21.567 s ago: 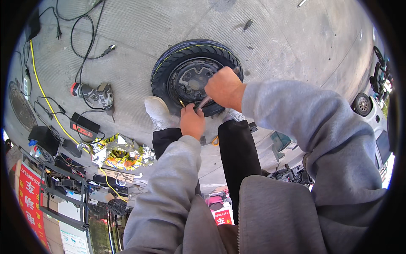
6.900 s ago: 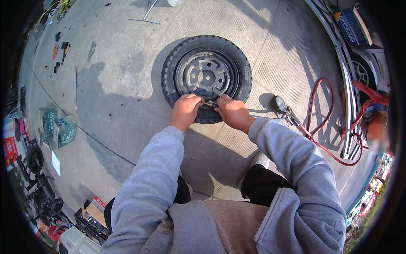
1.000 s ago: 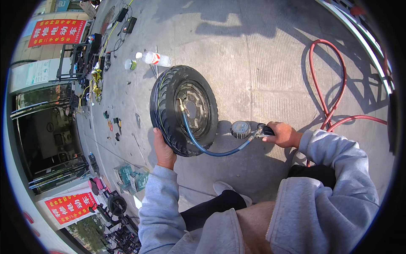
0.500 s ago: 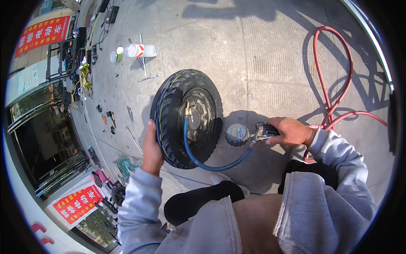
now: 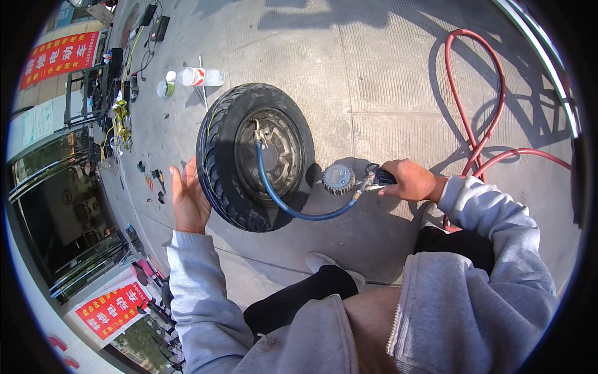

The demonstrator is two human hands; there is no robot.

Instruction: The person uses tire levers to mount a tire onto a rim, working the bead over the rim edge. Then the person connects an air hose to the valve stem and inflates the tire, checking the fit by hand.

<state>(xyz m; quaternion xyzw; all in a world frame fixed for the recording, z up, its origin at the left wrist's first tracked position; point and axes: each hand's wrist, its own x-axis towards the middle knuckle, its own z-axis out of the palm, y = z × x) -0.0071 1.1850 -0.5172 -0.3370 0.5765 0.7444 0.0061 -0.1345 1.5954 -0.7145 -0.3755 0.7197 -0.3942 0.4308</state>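
Observation:
A black scooter wheel with a knobbly tyre (image 5: 232,165) and a dark metal hub (image 5: 280,156) stands tilted on the ground in front of me. At its left edge is my left hand (image 5: 190,202), palm toward the tread, fingers spread; whether they touch the rubber I cannot tell. My right hand (image 5: 408,181) is closed around the black handle of a tyre inflator, by its metal lever. The inflator's round gauge (image 5: 339,179) faces up. From it a blue hose (image 5: 293,214) curves to a brass fitting (image 5: 258,134) at the hub, where the valve itself is hard to make out.
A red air hose (image 5: 453,93) loops over the concrete at the right. Beyond the wheel lie a clear plastic bottle (image 5: 208,77) and a thin metal rod. Small tools (image 5: 159,181) are scattered at the left, near shopfront clutter and red banners (image 5: 59,60).
The wheel leans further left, showing more of its hub side. My left hand has shifted left and its fingers have spread. My right hand keeps its hold; the whole view has shifted slightly.

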